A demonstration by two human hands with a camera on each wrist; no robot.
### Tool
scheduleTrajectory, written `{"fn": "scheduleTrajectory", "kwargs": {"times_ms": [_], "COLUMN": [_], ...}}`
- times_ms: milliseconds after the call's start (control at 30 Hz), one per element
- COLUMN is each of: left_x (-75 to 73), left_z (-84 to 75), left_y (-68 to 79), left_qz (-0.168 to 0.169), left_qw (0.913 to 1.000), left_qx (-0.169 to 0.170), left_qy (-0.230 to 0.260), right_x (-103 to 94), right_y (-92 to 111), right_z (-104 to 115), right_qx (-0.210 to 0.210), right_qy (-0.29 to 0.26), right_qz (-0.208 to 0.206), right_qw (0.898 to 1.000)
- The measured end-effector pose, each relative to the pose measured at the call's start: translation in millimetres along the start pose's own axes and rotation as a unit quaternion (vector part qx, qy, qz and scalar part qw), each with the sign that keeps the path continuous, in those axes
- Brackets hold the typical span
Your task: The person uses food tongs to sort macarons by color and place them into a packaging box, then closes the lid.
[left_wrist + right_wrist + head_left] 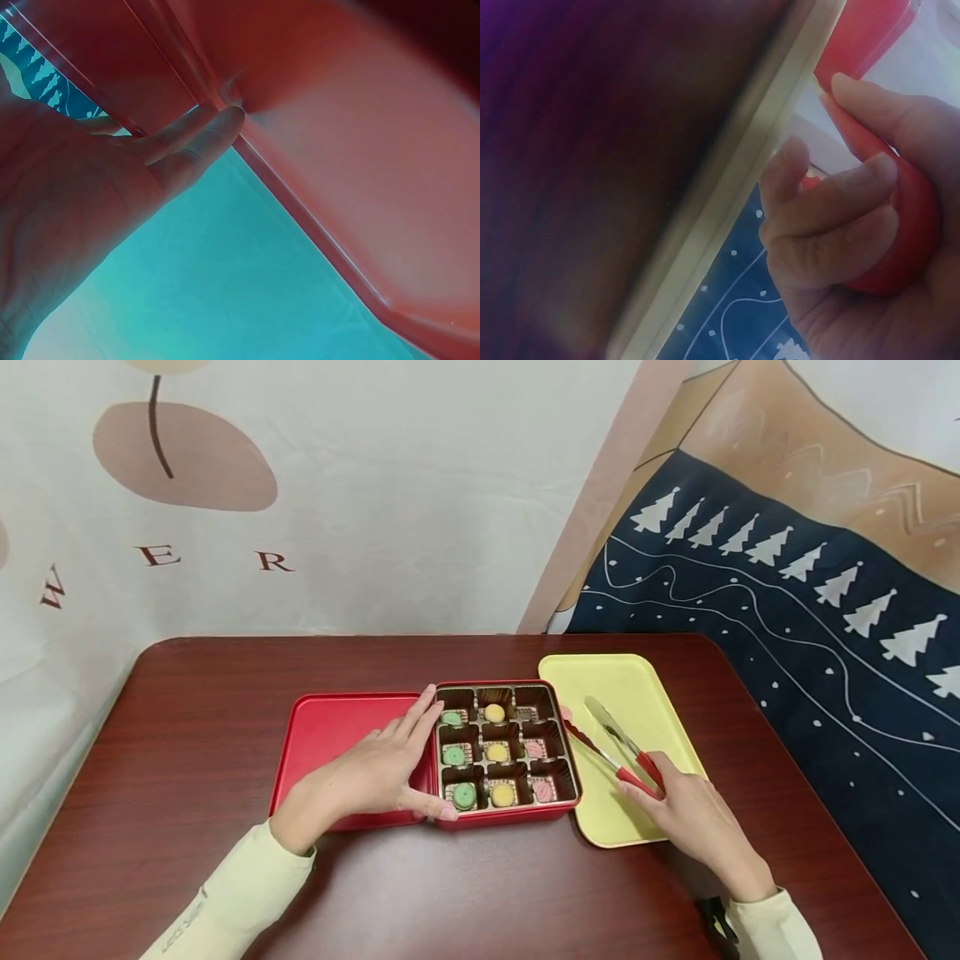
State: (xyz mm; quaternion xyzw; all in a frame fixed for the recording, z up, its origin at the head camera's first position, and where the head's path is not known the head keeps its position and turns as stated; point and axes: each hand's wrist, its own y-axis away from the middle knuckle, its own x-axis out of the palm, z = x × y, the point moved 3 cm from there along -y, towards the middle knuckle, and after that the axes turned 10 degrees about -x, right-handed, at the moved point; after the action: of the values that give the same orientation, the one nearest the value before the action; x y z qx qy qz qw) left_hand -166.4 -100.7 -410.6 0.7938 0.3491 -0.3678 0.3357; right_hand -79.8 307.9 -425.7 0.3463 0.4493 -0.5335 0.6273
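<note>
A red box (513, 814) with a brown divided insert stands mid-table, holding green, yellow and pink round sweets (543, 791) in its compartments. The back right compartment (531, 702) shows only its patterned bottom. My left hand (375, 768) spans the box's left side, thumb at the front corner and straight fingers at the back. In the left wrist view those fingertips touch red surfaces. My right hand (693, 810) grips tongs (611, 760) by their red handles, fingers curled round them. The tongs' arms are spread over the yellow tray (607, 672); one tip is close to a pink sweet (566, 712).
A flat red lid (330, 735) lies left of the box, partly under my left forearm and hand. The tray's left edge is against the box's right side. Behind the dark wooden table (225, 677) hang printed cloths (420, 510).
</note>
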Motion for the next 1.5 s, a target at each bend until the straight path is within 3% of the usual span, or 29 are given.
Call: {"fn": "scheduleTrajectory", "kwargs": {"times_ms": [333, 767, 1200, 1500], "left_x": [0.6, -0.3, -0.9, -1.3], "left_z": [2.4, 0.1, 0.1, 0.1], "left_y": [0.4, -0.4, 0.9, 1.3], "left_qz": [-0.003, 0.0, 0.0, 0.0], "left_qw": [1.0, 1.0, 1.0, 1.0], "left_qx": [0.003, 0.008, 0.005, 0.006], "left_qy": [0.008, 0.004, 0.007, 0.003], "right_x": [1.9, 0.5, -2.3, -15.6], "right_y": [-7.4, -8.6, -6.7, -4.1], "right_z": [6.2, 8.7, 6.6, 7.8], "right_qx": [-0.032, -0.04, -0.03, -0.008], "right_qy": [0.005, 0.004, -0.009, -0.011], "right_qz": [-0.031, -0.072, -0.063, -0.06], "right_qw": [0.999, 0.997, 0.998, 0.998]}}
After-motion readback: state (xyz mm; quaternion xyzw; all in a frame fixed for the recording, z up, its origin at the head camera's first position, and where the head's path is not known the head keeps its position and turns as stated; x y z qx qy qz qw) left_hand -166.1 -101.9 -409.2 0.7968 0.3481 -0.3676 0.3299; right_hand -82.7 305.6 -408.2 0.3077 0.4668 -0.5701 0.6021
